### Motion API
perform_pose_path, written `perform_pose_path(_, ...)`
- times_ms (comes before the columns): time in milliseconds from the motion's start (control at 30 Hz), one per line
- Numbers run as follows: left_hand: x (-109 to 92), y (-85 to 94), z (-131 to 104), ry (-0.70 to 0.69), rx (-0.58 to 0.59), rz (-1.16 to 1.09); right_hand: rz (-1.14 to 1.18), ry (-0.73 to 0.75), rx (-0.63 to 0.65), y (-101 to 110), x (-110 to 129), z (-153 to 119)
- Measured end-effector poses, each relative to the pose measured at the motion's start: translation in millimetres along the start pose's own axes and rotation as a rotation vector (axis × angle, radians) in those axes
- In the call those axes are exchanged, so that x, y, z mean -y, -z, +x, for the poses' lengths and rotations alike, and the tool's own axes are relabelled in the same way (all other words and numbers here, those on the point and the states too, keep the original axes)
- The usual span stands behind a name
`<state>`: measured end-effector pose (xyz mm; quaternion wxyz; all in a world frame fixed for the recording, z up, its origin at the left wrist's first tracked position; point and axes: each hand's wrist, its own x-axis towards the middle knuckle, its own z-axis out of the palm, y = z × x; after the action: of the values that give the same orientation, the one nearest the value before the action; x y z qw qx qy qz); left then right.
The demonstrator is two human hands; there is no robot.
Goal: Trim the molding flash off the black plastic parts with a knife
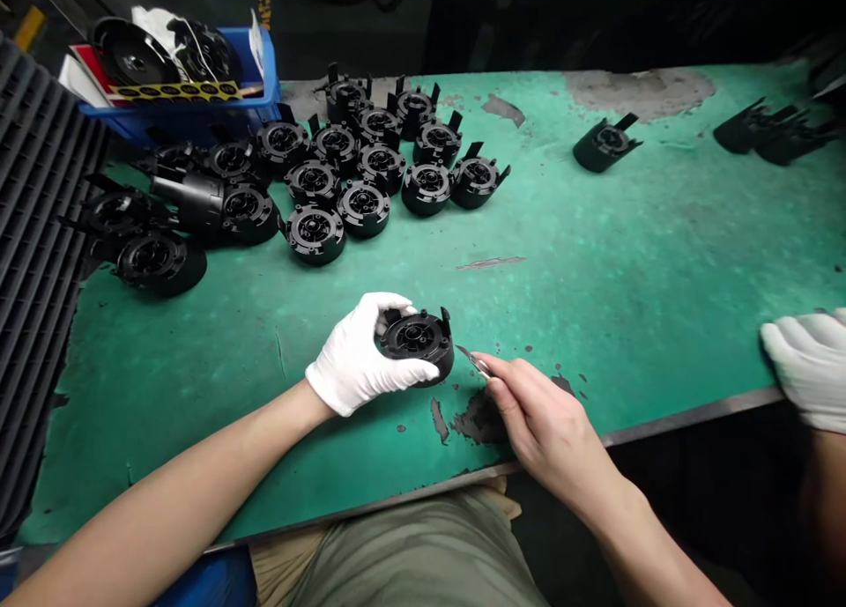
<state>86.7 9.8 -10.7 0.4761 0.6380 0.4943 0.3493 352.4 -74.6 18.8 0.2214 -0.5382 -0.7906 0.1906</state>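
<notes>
My left hand (363, 356), in a white glove, is wrapped round a black round plastic housing (418, 336) just above the table's front part. The housing's ribbed round face points up, and tabs stand up from its rim. Bare and ungloved, my right hand (538, 409) pinches a small craft knife (477, 363). Its pointed blade is directed at the housing's right side, with a small gap between them. My right palm side and part of the knife's handle are hidden.
Several similar black housings (365, 206) stand grouped at the back left, before a blue bin (274, 78) of parts. A single housing (603, 144) and a few others are at the right. Another person's gloved hand (812, 365) rests at the right edge of the green table (627, 307).
</notes>
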Motion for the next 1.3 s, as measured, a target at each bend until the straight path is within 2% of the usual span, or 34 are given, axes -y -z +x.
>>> perform_pose_path(167,0.4,-1.5,-1.0,-0.039,0.01,0.036,0.015,-0.024,0.009,-2.0,-2.4,-1.6)
perform_pose_path(400,7.3,-0.8,-6.5,-0.328,0.113,0.214,-0.058,-0.063,-0.047,-3.3,-15.3,-2.6)
perform_pose_path(567,9.1,3.4,-6.6,-0.396,0.123,0.173,-0.07,-0.041,-0.03,-1.8,-18.6,-2.7)
perform_pose_path(800,16.5,1.4,-5.6,-0.332,0.139,-0.175,-0.143,0.054,0.063,7.7,-13.2,11.8)
perform_pose_path(933,11.8,4.0,-3.0,-0.264,0.126,-0.087,-0.237,0.199,0.112,11.5,-10.5,19.4)
perform_pose_path(1033,7.0,5.8,-0.1,-0.25,0.132,-0.015,-0.295,0.255,0.149,14.3,-11.0,20.4)
perform_pose_path(1167,6.0,5.9,1.8,-0.242,0.173,-0.028,-0.326,0.296,0.212,15.3,-14.4,24.0)
perform_pose_path(1300,8.7,5.8,1.9,-0.248,0.2,-0.03,-0.379,0.408,0.213,10.8,-20.5,37.9)
